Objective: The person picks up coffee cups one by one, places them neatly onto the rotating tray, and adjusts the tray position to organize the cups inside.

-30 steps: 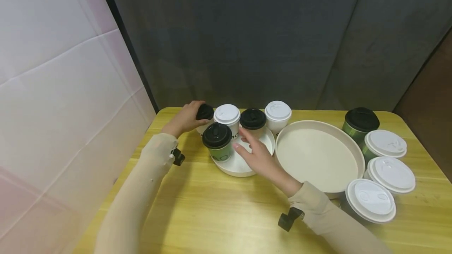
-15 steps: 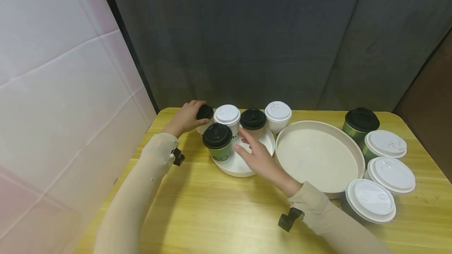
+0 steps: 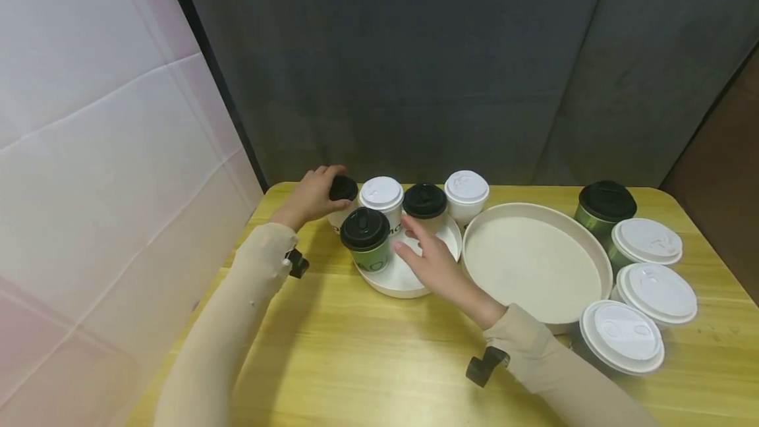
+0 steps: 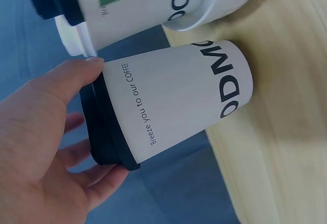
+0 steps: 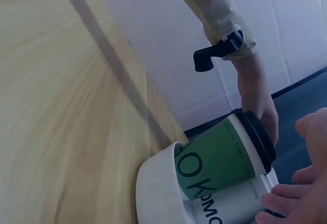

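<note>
My left hand [image 3: 311, 198] grips a white paper cup [image 4: 173, 99] by its black lid [image 4: 104, 122], thumb on one side and fingers on the other; the cup stands upright on the table, left of the small white round tray [image 3: 400, 279]. On that tray are a green cup with a black lid [image 3: 369, 256], a white-lidded cup [image 3: 381, 193] and a black-lidded cup [image 3: 425, 201]. Over the tray's right part, my right hand [image 3: 435, 265] hangs with fingers extended and spread, holding nothing. In the right wrist view its fingers [image 5: 286, 198] are beside the cups.
A larger cream round tray [image 3: 536, 262] lies right of the small one. Behind the trays stands a white-lidded cup [image 3: 466, 190]. Along the right side are a green cup with a black lid [image 3: 607, 203] and several white-lidded cups [image 3: 622, 338]. A dark partition [image 3: 415, 71] rises behind the table.
My left hand and the cup it grips have shifted very slightly to the left. My right hand and the other cups have not visibly moved.
</note>
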`<state>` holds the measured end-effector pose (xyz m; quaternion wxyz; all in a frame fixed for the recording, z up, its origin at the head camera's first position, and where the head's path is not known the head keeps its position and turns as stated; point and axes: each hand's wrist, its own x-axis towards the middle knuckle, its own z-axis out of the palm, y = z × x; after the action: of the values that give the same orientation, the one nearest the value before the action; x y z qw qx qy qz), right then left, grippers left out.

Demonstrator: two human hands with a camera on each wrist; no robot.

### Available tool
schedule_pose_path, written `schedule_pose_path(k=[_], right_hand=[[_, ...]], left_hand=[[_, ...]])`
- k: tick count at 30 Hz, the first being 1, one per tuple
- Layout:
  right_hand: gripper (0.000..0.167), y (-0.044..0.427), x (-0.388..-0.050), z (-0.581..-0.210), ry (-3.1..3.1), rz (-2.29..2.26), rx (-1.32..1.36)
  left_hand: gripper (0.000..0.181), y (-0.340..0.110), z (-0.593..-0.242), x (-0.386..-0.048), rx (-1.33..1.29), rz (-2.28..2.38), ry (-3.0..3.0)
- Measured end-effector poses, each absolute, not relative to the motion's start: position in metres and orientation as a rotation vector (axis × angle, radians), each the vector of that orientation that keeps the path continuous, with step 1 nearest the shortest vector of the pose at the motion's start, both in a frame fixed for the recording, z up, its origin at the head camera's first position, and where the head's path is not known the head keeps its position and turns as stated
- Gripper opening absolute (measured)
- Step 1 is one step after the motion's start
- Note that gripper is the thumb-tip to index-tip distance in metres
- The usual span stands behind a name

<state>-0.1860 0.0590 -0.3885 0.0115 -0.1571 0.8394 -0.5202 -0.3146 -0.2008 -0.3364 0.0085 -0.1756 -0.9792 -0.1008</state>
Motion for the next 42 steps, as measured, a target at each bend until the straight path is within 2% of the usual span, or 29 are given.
schedule_pose_path(k=[18, 35, 42], right_hand=[[0.060, 0.030, -0.215, -0.349, 2.690, -1.657, -0.606], [0.065, 0.011, -0.230, -0.335, 2.611, -1.612, -0.698], [0.069, 0.008, -0.232, -0.329, 2.558, -1.649, -0.723]], left_hand=[[0.081, -0.200, -0.296, -0.304, -0.494, -0.238, -2.986], [0.081, -0.194, -0.243, -0.279, -0.502, -0.291, -2.858], [0.081, -0.188, -0.239, -0.278, -0.509, -0.453, -2.885]])
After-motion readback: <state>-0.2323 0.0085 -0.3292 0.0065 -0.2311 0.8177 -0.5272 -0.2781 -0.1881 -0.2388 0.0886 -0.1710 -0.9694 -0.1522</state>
